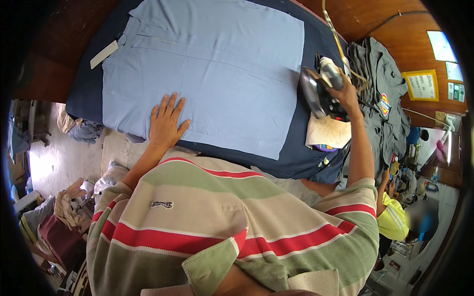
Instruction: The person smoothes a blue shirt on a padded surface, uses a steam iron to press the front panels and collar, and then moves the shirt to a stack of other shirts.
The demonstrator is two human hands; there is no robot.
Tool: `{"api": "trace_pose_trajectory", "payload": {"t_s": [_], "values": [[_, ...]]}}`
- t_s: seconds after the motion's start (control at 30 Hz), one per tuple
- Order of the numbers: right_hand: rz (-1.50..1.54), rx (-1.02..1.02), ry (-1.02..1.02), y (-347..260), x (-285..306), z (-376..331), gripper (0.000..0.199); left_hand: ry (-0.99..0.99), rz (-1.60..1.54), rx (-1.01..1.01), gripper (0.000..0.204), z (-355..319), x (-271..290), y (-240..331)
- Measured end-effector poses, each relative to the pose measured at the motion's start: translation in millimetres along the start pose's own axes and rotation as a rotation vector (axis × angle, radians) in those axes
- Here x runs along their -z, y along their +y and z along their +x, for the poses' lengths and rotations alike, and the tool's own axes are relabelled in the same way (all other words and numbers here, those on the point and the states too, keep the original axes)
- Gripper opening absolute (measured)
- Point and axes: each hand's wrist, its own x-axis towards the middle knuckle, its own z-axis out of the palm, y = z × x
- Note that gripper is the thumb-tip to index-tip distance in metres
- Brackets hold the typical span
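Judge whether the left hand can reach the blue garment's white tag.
Probably yes: the left hand lies spread on the blue garment, and nothing stands between it and the white tag.

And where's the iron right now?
In the head view, the iron is right of centre, held in the right hand, between the blue garment and the grey clothes.
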Motion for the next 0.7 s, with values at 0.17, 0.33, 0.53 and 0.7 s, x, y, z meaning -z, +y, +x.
{"api": "trace_pose_trajectory", "payload": {"t_s": [0.17,0.33,0.53,0.7], "values": [[-0.01,0.012,-0.372,-155,-22,25,0.049,0.018,0.004,-0.02,0.061,1,-1,-2],[0.001,0.034,-0.457,-201,-50,36,0.035,-0.068,-0.02,0.003,0.062,-2,-1,-2],[-0.094,-0.055,-0.351,-143,-37,19,0.036,-0.086,-0.026,0.018,0.063,0,4,-2],[-0.082,-0.14,-0.375,-114,-21,3,0.039,-0.088,-0.042,0.019,0.065,0,2,-4]]}}
